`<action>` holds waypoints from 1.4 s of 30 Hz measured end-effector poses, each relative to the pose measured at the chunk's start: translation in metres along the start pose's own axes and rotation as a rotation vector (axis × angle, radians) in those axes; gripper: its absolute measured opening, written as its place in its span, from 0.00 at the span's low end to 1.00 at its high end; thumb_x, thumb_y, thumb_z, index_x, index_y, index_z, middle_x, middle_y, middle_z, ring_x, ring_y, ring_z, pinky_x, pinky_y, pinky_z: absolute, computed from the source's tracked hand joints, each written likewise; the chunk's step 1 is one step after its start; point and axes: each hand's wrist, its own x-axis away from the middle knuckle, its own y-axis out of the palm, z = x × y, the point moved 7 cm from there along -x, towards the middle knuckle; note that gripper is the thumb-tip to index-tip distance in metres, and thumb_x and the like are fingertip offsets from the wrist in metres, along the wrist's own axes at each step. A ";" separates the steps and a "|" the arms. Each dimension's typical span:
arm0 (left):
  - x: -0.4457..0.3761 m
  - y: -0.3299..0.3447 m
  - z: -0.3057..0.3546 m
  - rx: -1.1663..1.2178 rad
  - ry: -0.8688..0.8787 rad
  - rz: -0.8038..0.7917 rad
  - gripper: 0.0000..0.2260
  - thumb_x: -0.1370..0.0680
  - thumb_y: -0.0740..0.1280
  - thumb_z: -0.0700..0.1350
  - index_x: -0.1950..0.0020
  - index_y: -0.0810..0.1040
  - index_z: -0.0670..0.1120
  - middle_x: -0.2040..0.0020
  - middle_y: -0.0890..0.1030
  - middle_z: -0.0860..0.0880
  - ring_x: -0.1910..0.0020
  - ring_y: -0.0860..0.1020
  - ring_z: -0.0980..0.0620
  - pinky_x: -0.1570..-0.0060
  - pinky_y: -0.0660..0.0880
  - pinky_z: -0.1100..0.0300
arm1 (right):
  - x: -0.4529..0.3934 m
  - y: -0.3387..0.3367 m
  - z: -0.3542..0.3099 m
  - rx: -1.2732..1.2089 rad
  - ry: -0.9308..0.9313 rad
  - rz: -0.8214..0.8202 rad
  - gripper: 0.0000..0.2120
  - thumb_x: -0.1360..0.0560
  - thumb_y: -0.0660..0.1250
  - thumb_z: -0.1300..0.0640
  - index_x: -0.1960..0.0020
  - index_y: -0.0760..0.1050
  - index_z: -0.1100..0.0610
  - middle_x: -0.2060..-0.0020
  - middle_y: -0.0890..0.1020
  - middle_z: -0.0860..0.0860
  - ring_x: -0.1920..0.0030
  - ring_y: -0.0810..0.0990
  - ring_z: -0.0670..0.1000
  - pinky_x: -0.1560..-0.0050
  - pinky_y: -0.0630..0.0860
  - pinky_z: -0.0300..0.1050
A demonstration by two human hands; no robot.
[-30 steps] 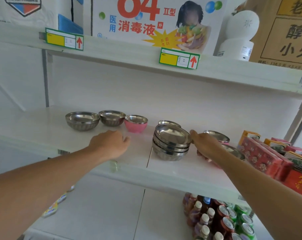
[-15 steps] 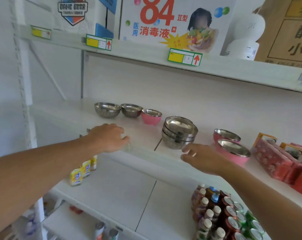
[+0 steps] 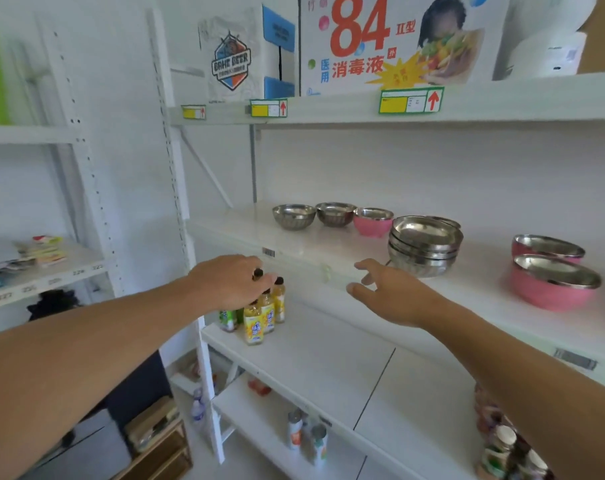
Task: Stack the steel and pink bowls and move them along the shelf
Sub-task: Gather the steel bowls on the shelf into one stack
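Observation:
On the middle shelf (image 3: 329, 251) a stack of steel bowls (image 3: 424, 245) stands near the centre. Left of it sit two single steel bowls (image 3: 294, 216) (image 3: 335, 213) and a small pink bowl (image 3: 373, 221). Two larger pink bowls with steel linings (image 3: 554, 282) (image 3: 547, 245) rest at the right. My left hand (image 3: 230, 280) hovers in front of the shelf edge with its fingers curled and nothing in it. My right hand (image 3: 387, 292) is open, fingers spread, just in front of and below the steel stack, not touching it.
Yellow drink bottles (image 3: 263, 313) stand on the lower shelf under my left hand. More bottles (image 3: 509, 452) crowd the bottom right. Boxes (image 3: 398, 43) fill the top shelf. A second shelving unit (image 3: 51, 271) with papers stands at the left.
My right hand has let go of the steel stack and drawn back off the shelf. My left hand has also pulled back below the shelf edge. The view has swung left and back.

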 end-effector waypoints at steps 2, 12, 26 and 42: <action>0.001 0.000 -0.014 0.008 0.001 0.025 0.32 0.16 0.51 0.72 0.24 0.76 0.53 0.26 0.81 0.48 0.30 0.79 0.44 0.40 0.74 0.49 | -0.007 0.004 -0.011 0.021 0.006 0.004 0.31 0.17 0.59 0.33 0.19 0.65 0.46 0.28 0.80 0.49 0.30 0.79 0.54 0.30 0.74 0.55; -0.030 0.008 -0.078 0.095 0.131 0.031 0.32 0.16 0.53 0.71 0.18 0.72 0.56 0.20 0.76 0.49 0.24 0.75 0.44 0.28 0.74 0.44 | -0.054 0.020 -0.055 0.125 0.161 0.048 0.26 0.14 0.59 0.39 0.22 0.73 0.50 0.30 0.82 0.51 0.30 0.78 0.55 0.32 0.72 0.51; -0.111 0.006 -0.097 0.203 0.199 0.051 0.28 0.15 0.53 0.70 0.25 0.77 0.56 0.27 0.81 0.51 0.31 0.79 0.45 0.33 0.76 0.45 | -0.130 0.035 -0.062 0.106 0.240 0.097 0.24 0.16 0.60 0.38 0.27 0.77 0.50 0.35 0.83 0.50 0.38 0.79 0.53 0.41 0.73 0.51; -0.279 0.003 -0.084 0.055 0.110 -0.004 0.30 0.16 0.49 0.71 0.40 0.82 0.53 0.41 0.84 0.51 0.42 0.82 0.45 0.39 0.78 0.46 | -0.305 0.015 0.036 0.000 0.268 0.136 0.18 0.15 0.58 0.49 0.56 0.79 0.57 0.55 0.85 0.56 0.51 0.84 0.59 0.53 0.76 0.48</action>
